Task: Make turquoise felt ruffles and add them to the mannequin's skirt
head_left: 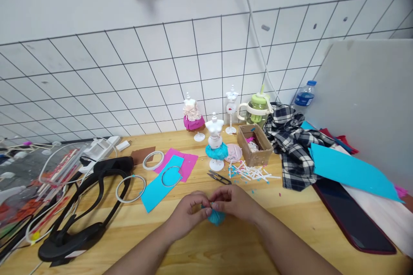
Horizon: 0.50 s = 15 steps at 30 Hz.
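I observe both hands meeting near the front edge of the desk. My left hand and right hand have their fingers closed on one small pleated teal piece, pinched from either side, apparently so the folds stay gathered. It is held just above the wood, not resting on it. Black thread snips lie just beyond the hands, within easy reach. Further back stands a white mini mannequin wearing a matching teal skirt. A cardboard box and scattered paper strips sit to its right.
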### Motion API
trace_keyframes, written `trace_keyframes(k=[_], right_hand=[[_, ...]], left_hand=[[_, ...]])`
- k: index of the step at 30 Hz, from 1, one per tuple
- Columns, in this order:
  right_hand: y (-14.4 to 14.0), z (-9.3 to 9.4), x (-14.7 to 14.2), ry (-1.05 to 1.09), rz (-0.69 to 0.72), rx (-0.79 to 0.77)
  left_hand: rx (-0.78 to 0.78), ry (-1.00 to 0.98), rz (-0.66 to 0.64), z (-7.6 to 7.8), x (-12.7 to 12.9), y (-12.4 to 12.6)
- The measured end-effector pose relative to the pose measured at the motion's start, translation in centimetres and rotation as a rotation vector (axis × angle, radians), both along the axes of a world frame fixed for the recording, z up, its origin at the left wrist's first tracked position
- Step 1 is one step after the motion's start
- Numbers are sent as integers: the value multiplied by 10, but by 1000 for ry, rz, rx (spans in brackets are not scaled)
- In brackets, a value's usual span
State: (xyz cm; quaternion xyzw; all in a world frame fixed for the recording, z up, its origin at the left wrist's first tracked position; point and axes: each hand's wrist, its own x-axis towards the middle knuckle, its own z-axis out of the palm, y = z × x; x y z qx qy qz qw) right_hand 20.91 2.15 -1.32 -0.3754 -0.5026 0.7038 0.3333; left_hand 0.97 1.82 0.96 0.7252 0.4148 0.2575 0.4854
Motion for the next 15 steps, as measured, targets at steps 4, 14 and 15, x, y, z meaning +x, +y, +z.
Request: trace_keyframes(k=[4,14,15], right_hand=[[4,4,7,65,-77,-49],[9,41,30,59,-228,118],[9,46,31,58,-234,149]], left_hand=[[-13,-4,51,9,8,4],[260,273,382,-19,29,81],[262,266,345,-22,37,93]])
